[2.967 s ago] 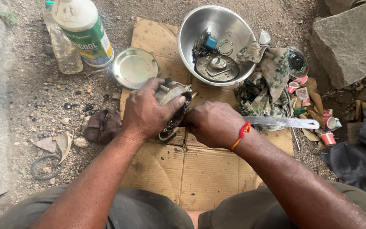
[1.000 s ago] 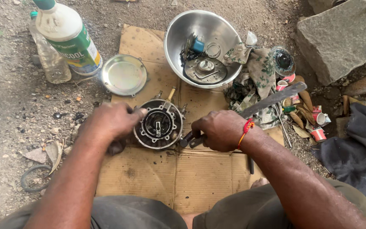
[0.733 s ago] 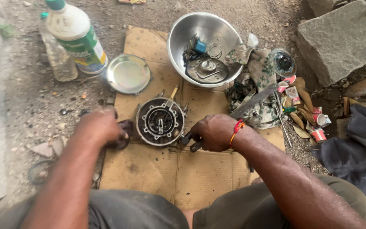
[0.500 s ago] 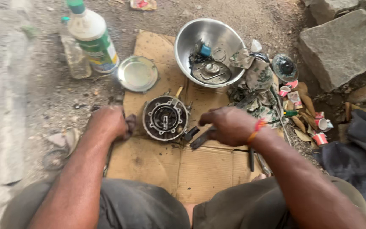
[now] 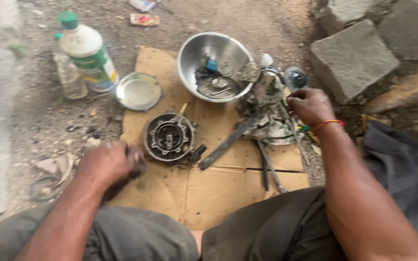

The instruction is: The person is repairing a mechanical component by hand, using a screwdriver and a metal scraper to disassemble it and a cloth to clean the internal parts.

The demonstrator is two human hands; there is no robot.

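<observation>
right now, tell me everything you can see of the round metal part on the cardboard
The round metal part is a dark, greasy disc-shaped housing lying flat, open face up, on the cardboard. Inside its raised rim sit a ring and a small pale centre piece. A thin stick-like tool pokes out at its upper edge. Neither hand touches it; the left hand is nearest.

- Bare dirt ground [image 5: 276, 21], gritty, in daylight.
- Flattened cardboard sheet [image 5: 209, 188] spread at the centre.
- Grey stone blocks [image 5: 351, 60] far right.

Round part [image 5: 169, 137] mid-cardboard [image 5: 218, 188], bowl [image 5: 214, 65] behind, lid [image 5: 138, 91] and bottle [image 5: 89, 59] left, rag pile [image 5: 267, 116] right.
</observation>
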